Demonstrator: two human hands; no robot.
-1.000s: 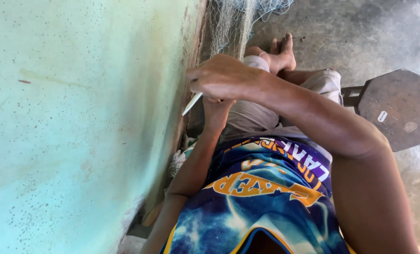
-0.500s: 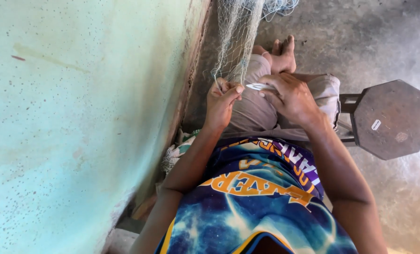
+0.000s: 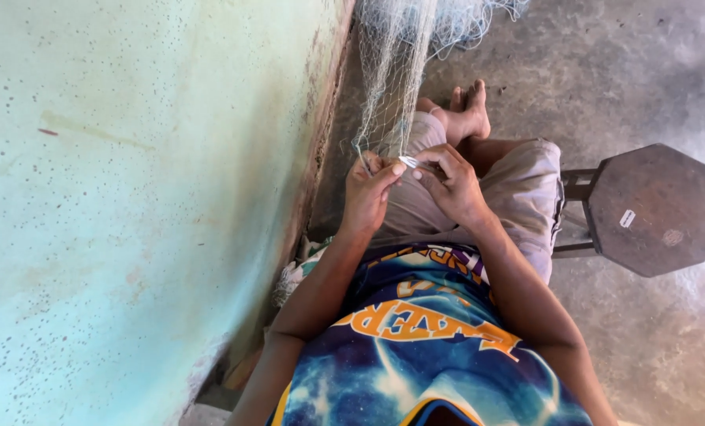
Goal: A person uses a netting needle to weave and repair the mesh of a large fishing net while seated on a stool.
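A fine pale fishing net (image 3: 396,71) hangs down from the top of the view to my lap. My left hand (image 3: 366,193) pinches the net's lower edge between thumb and fingers. My right hand (image 3: 451,185) holds a small white netting needle (image 3: 409,162), its tip at the mesh right beside my left thumb. Both hands meet above my thighs, which are covered by light grey shorts (image 3: 518,197). My bare feet (image 3: 467,114) rest crossed on the floor beyond the hands.
A pale green speckled wall (image 3: 147,197) fills the left side, close to my left arm. A dark octagonal wooden stool (image 3: 652,209) stands at my right on the grey concrete floor (image 3: 605,63). Bunched cloth (image 3: 293,276) lies by the wall's base.
My right hand, first raised across to the wall side with the needle, has come back over my lap. Both hands now work together at the net's edge.
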